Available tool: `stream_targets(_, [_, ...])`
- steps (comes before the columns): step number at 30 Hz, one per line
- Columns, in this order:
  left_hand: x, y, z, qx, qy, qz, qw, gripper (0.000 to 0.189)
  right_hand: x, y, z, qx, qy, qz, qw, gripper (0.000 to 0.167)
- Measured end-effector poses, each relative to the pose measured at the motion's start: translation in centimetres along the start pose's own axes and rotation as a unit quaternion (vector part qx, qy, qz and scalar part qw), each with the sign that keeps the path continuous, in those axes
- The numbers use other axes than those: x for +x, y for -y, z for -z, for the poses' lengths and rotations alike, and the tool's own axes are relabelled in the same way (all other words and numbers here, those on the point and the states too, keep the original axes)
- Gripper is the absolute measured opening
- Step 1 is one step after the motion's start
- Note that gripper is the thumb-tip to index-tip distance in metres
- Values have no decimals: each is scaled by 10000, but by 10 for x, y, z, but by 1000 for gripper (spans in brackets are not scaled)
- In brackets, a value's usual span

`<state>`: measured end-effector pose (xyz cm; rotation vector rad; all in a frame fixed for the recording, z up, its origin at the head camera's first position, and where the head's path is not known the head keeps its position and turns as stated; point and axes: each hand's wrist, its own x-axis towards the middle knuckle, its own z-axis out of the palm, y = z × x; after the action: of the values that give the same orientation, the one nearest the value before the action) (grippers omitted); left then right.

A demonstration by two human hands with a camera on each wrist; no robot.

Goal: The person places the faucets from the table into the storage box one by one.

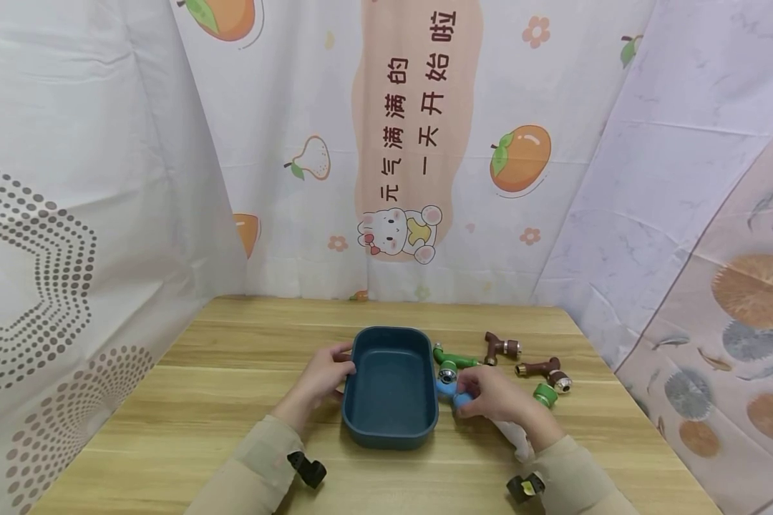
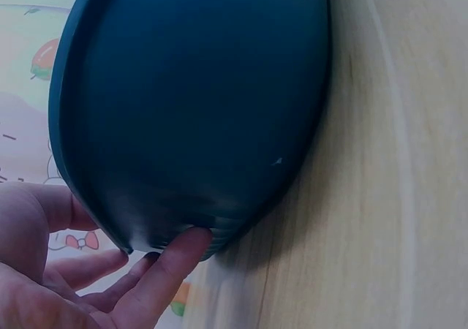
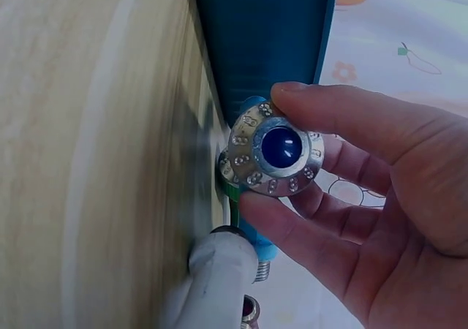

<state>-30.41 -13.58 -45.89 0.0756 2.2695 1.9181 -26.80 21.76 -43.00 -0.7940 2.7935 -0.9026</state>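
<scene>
A dark teal rectangular bin [image 1: 393, 438] stands on the wooden table. My left hand [image 1: 325, 375] touches its left side with fairly straight fingers; in the left wrist view one fingertip [image 2: 196, 237] presses against the outer wall. To the right of the bin, my right hand [image 1: 492, 393] pinches a blue pipe-shaped piece [image 1: 462, 400] between thumb and fingers. In the right wrist view its round metal end [image 3: 281, 147] shows small clear stones around a dark blue centre. Fingers partly hide this piece in the head view. Another blue piece [image 1: 446, 388] lies beside the bin.
Near my right hand lie a green pipe-shaped piece [image 1: 457, 359], two brown ones [image 1: 501, 348], another green one [image 1: 545, 393] and a white one [image 1: 515, 436], partly under the forearm. Printed curtains [image 1: 296, 86] stand behind the table and at both sides.
</scene>
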Motion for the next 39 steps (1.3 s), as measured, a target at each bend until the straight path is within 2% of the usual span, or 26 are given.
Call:
stream_targets(13, [1,0,0,-4,6,0,10000,59,-3,0,9,130,-73,-155,9998,21])
stream_targets(26, [0,0,0,-23,-12,-9,10000,60,-9,-1,22,-172,-462,-177,9986,22])
stream_targets(39, [0,2,-1,-35,-29,-17,10000,60,-12,-5,38,-52,-584,-173,9981,24])
